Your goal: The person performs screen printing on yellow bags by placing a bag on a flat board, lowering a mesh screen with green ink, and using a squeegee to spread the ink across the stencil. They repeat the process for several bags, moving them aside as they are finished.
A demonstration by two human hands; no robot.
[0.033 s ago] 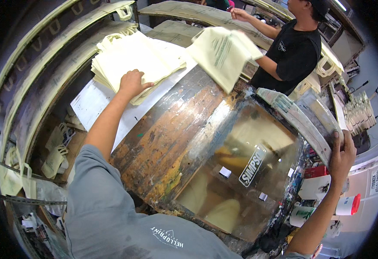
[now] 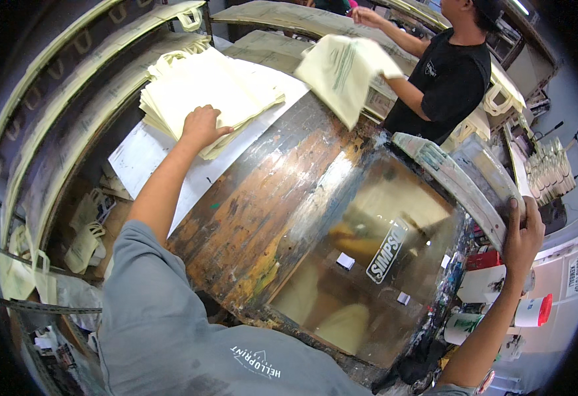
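Note:
My left hand (image 2: 202, 127) lies on the near edge of a stack of cream cloth bags (image 2: 219, 86), fingers on the top one and thumb spread aside. The stack sits on a white sheet (image 2: 145, 155) at the left of the wooden worktable (image 2: 262, 191). On the right, my right hand (image 2: 525, 231) is closed round the near end of a screen-printing frame (image 2: 457, 173), tilted up above the table's right side. A clear glass panel (image 2: 368, 297), with a dark sticker and small white paper pieces on it, is set into the table in front of me.
Across the table a co-worker in black (image 2: 457, 76) holds a printed cream bag (image 2: 337, 76). Racks (image 2: 97, 86) loaded with bags curve along the left and back. Tubs, one with a red lid (image 2: 544, 310), stand below on the right; a bundle of bags (image 2: 548, 173) hangs beyond.
The co-worker's printed bag has swung slightly up and away from the table, and their raised hand has shifted a little. My two hands have stayed in place.

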